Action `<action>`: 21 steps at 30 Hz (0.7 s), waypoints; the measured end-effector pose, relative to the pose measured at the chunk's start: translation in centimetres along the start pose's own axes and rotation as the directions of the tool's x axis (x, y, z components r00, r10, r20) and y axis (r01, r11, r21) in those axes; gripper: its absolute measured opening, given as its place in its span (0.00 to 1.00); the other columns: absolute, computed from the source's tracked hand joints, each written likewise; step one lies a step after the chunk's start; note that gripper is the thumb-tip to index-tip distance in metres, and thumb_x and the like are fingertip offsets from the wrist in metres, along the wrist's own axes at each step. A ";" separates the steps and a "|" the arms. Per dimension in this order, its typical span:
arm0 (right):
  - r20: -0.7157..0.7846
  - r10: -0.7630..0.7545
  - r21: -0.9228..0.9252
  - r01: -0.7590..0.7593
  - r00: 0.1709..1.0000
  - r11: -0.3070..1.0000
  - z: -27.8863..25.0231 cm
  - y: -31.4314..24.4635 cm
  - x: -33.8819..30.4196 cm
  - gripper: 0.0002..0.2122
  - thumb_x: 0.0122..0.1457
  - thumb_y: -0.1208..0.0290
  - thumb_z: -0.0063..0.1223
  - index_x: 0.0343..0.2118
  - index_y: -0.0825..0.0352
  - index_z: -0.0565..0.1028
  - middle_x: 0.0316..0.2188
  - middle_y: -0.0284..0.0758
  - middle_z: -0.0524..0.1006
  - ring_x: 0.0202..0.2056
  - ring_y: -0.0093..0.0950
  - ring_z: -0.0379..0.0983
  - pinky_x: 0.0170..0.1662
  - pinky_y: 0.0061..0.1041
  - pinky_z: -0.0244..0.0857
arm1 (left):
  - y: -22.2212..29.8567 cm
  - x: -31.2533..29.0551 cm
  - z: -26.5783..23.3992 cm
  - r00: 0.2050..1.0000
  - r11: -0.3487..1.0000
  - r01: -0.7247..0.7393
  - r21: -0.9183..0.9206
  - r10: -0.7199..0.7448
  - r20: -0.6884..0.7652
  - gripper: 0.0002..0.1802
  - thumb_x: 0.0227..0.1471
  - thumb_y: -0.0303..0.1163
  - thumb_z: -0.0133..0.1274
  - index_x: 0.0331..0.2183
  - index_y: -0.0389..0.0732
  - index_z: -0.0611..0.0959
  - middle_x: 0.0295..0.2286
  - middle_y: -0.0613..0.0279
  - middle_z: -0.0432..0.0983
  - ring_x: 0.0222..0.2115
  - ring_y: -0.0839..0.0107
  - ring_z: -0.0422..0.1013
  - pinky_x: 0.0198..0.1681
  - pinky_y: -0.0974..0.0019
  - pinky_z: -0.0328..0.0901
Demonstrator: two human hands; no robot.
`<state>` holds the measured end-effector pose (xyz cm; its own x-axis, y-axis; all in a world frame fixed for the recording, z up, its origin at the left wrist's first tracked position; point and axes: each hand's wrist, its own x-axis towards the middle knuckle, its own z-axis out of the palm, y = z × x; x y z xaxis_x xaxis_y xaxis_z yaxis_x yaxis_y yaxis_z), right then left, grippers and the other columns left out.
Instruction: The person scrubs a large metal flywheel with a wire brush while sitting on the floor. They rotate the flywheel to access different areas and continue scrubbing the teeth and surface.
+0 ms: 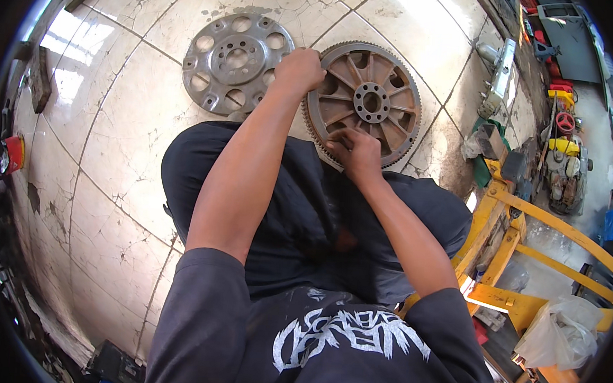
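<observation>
The left hand (pixel 299 70) is gripping the toothed flywheel (pixel 364 101) at ten o'clock, while the right hand (pixel 353 152) is pinching its six o'clock edge, fingers together.

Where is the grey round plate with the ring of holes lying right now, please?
In the head view, the grey perforated plate lies flat on the tiled floor at upper centre-left, just left of the rusty toothed wheel, whose rim the left hand grips.

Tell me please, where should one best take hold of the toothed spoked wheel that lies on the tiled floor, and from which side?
Probably at the rim, from above. The toothed wheel lies flat on the tiled floor, so its open gaps between spokes let fingers hook under the rim. The left hand already grips its far left edge; the right hand rests on the near edge.
</observation>
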<state>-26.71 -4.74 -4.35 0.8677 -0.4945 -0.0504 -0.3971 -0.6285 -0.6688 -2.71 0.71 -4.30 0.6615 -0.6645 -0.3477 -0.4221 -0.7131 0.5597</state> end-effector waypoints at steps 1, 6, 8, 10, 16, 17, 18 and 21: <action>0.033 0.047 0.016 -0.047 0.998 0.999 -0.5 0.1 -0.3 0.11 0.49 0.67 0.75 0.34 0.63 0.86 0.30 0.42 0.82 0.34 0.44 0.81 0.39 0.40 0.73 | 0.2 -0.1 0.1 1.000 1.000 0.007 0.012 -0.007 0.000 0.22 0.58 0.44 0.63 0.49 0.40 0.87 0.53 0.46 0.79 0.53 0.48 0.77 0.55 0.48 0.73; -0.079 -0.111 -0.003 0.111 0.991 0.994 2.4 -1.1 3.2 0.10 0.50 0.70 0.74 0.36 0.63 0.87 0.31 0.42 0.82 0.33 0.41 0.82 0.38 0.38 0.74 | 0.9 0.2 0.0 1.000 0.999 0.017 0.031 -0.016 -0.022 0.22 0.60 0.43 0.61 0.51 0.41 0.86 0.52 0.47 0.79 0.53 0.47 0.77 0.55 0.48 0.73; -0.115 -0.180 -0.049 0.176 0.977 0.983 2.8 -1.7 3.8 0.10 0.50 0.70 0.73 0.36 0.63 0.87 0.31 0.41 0.82 0.33 0.41 0.81 0.37 0.37 0.73 | 0.7 0.6 0.2 0.999 1.000 0.020 0.001 -0.020 -0.031 0.22 0.61 0.44 0.60 0.52 0.41 0.85 0.53 0.47 0.79 0.54 0.48 0.77 0.55 0.48 0.73; -0.101 -0.191 -0.076 0.184 0.976 0.980 3.3 -2.0 3.4 0.09 0.50 0.70 0.73 0.35 0.62 0.87 0.29 0.41 0.81 0.32 0.42 0.80 0.37 0.37 0.72 | 0.5 0.2 0.0 0.999 1.000 0.029 -0.002 -0.029 -0.013 0.22 0.61 0.44 0.59 0.52 0.41 0.85 0.53 0.47 0.80 0.54 0.48 0.77 0.55 0.48 0.73; -0.029 0.012 -0.084 -0.014 1.000 0.996 0.7 -2.1 -0.4 0.07 0.51 0.72 0.72 0.34 0.63 0.86 0.29 0.40 0.79 0.30 0.42 0.78 0.35 0.39 0.71 | 1.4 -0.1 -1.1 0.995 0.997 0.074 0.010 -0.075 0.065 0.22 0.62 0.44 0.58 0.51 0.40 0.85 0.51 0.45 0.81 0.53 0.47 0.77 0.55 0.48 0.72; -0.044 -0.007 -0.082 0.004 0.999 0.997 0.7 -1.9 -0.7 0.07 0.51 0.72 0.72 0.34 0.63 0.86 0.28 0.40 0.79 0.29 0.41 0.78 0.35 0.39 0.71 | 1.4 -0.1 -1.2 0.994 0.997 0.078 0.002 -0.078 0.081 0.23 0.62 0.44 0.58 0.52 0.40 0.84 0.51 0.44 0.81 0.54 0.46 0.76 0.55 0.47 0.72; -0.064 -0.027 -0.079 0.022 0.998 0.997 0.8 -1.8 -0.7 0.07 0.51 0.72 0.72 0.34 0.64 0.86 0.28 0.40 0.79 0.29 0.41 0.78 0.35 0.38 0.70 | 1.5 0.0 -1.3 0.993 0.997 0.079 -0.003 -0.078 0.094 0.23 0.62 0.44 0.58 0.53 0.40 0.83 0.51 0.43 0.81 0.54 0.46 0.76 0.56 0.47 0.71; -0.118 -0.041 -0.077 0.032 0.992 0.996 0.7 -1.9 -1.7 0.08 0.52 0.72 0.71 0.35 0.65 0.85 0.28 0.40 0.79 0.29 0.41 0.78 0.35 0.38 0.70 | 1.4 -0.2 -1.3 0.993 0.997 0.075 -0.013 -0.073 0.089 0.24 0.62 0.44 0.58 0.53 0.39 0.84 0.51 0.43 0.81 0.54 0.45 0.76 0.56 0.47 0.71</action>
<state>-27.23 -2.23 -3.49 0.8420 -0.5356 0.0645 -0.3912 -0.6885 -0.6107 -2.66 0.10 -2.46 0.6327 -0.6278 -0.4534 -0.3632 -0.7577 0.5422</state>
